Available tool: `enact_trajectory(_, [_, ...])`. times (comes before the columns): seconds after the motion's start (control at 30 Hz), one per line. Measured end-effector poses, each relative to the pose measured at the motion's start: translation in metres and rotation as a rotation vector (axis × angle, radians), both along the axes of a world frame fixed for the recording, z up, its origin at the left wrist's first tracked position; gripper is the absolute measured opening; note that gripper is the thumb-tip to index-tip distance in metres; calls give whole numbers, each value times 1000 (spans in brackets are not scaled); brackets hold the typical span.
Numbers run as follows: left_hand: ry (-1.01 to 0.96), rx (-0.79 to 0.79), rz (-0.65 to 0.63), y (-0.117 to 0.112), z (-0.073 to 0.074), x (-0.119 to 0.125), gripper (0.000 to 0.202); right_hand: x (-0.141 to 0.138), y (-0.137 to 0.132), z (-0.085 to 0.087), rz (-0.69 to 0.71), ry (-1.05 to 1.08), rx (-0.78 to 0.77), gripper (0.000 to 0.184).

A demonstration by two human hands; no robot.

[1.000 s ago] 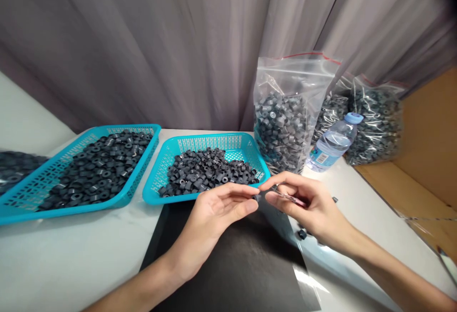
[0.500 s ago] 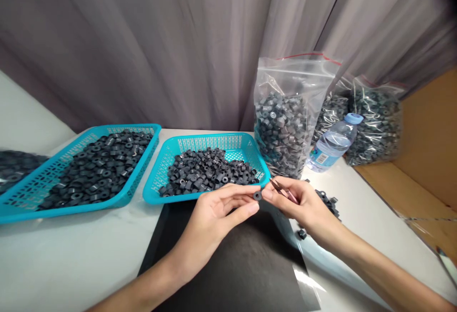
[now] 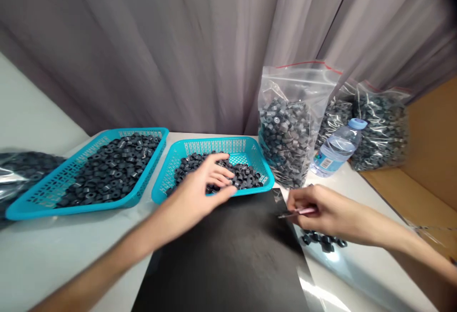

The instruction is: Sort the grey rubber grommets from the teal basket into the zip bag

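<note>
My left hand (image 3: 207, 181) is over the near left part of the smaller turquoise basket (image 3: 213, 197), fingers apart, with nothing visible in them. Below it lie short black rubber-like rings (image 3: 246, 176), heaped in that basket. My right hand (image 3: 314, 209) is closed around small pink-handled scissors (image 3: 303, 211), their thin metal tip pointing left over the black mat (image 3: 228, 264). Just below this hand, a loose pile of black rings (image 3: 324, 240) rests on the white table; the hand covers part of it. Motion blurs both hands somewhat.
A larger turquoise basket (image 3: 146, 176) of rings stands left, beside a filled plastic bag (image 3: 24, 174). Behind my right hand are an upright zip bag of grey pieces (image 3: 285, 135), a water bottle (image 3: 335, 150), another filled bag (image 3: 382, 131) and a cardboard box (image 3: 432, 135).
My hands have parted. The left, which held a ring, has moved left over the basket and opened; the right has moved right and down with the scissors. The view has shifted slightly.
</note>
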State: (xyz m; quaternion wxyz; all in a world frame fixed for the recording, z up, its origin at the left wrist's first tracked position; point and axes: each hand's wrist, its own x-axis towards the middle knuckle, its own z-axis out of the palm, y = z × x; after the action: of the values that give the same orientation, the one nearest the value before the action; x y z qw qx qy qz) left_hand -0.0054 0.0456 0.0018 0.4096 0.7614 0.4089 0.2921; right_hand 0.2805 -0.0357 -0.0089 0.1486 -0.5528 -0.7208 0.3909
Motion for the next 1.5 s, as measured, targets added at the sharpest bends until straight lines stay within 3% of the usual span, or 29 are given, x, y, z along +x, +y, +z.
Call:
enact_trajectory(0.1, [275, 172, 85, 36, 23, -35, 39, 20, -5, -6, 20, -462, 143, 10])
enact_trajectory(0.23, [480, 63, 4, 54, 33, -62, 32, 20, -6, -23, 22, -665, 231, 6])
enact_trajectory(0.4, [578, 94, -58, 45, 18, -61, 39, 14, 1, -27, 19, -624, 228, 23])
enact_trajectory(0.53, [642, 178, -39, 39, 4, -57, 49, 0, 0, -28, -49, -644, 322, 39])
enact_trajectory(0.7, [589, 191, -75, 45, -5, -55, 35, -61, -13, -49, 29, -452, 557, 31])
enact_trajectory(0.77, [571, 197, -88, 49, -6, -54, 28, -85, -18, -61, -9, -382, 656, 23])
enact_trajectory(0.9, [564, 232, -106, 54, -5, -51, 23, -112, -24, -80, -26, -391, 924, 18])
enact_trajectory(1.07, [506, 280, -76, 53, -6, -48, 25, -117, -27, -90, -35, -404, 1054, 15])
enact_trajectory(1.3, [549, 168, -56, 47, -6, -47, 41, -117, -23, -95, -127, -343, 1064, 25])
enact_trajectory(1.5, [525, 133, -128, 49, -10, -50, 30, -121, -29, -99, -144, -449, 1215, 35])
